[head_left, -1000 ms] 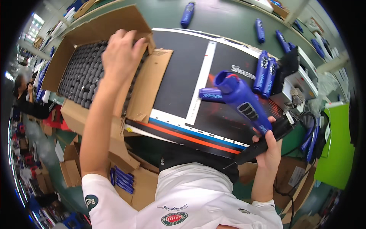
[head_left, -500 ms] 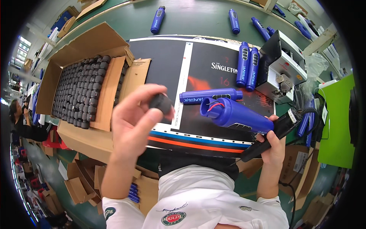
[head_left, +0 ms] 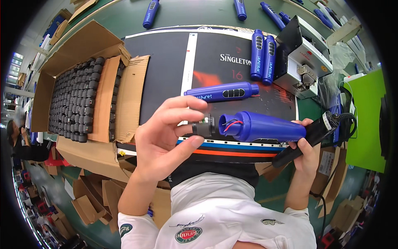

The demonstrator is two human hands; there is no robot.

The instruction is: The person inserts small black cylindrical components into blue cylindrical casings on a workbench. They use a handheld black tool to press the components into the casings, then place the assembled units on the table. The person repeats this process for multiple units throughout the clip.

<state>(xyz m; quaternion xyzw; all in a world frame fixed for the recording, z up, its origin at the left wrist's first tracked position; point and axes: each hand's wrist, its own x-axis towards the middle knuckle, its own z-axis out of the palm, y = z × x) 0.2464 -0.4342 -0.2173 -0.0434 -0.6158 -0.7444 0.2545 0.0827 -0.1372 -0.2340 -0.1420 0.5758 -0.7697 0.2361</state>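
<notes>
My left hand (head_left: 168, 139) pinches a short black cylindrical part (head_left: 204, 127) between thumb and fingers. The part is level with the open end of a blue tubular housing (head_left: 267, 128), a small gap away from it. Red and dark wires (head_left: 234, 125) show in that open end. My right hand (head_left: 306, 151) grips the housing by its far end. It also holds a black corded tool (head_left: 302, 140), which looks like an electric screwdriver, slanting across the housing's right end. Another blue housing (head_left: 222, 92) lies on the printed mat just beyond, wire ends at its right tip.
An open cardboard box (head_left: 105, 99) at left holds rows of black cylindrical parts (head_left: 74, 99). Two blue housings (head_left: 263, 58) lie beside a white-and-black bench machine (head_left: 304, 58). More blue housings (head_left: 151, 13) lie farther back. A bright green panel (head_left: 365, 124) stands at right.
My left hand has moved right with the black part, up to the housing's open end. The housing has become more level. The whole view has shifted slightly.
</notes>
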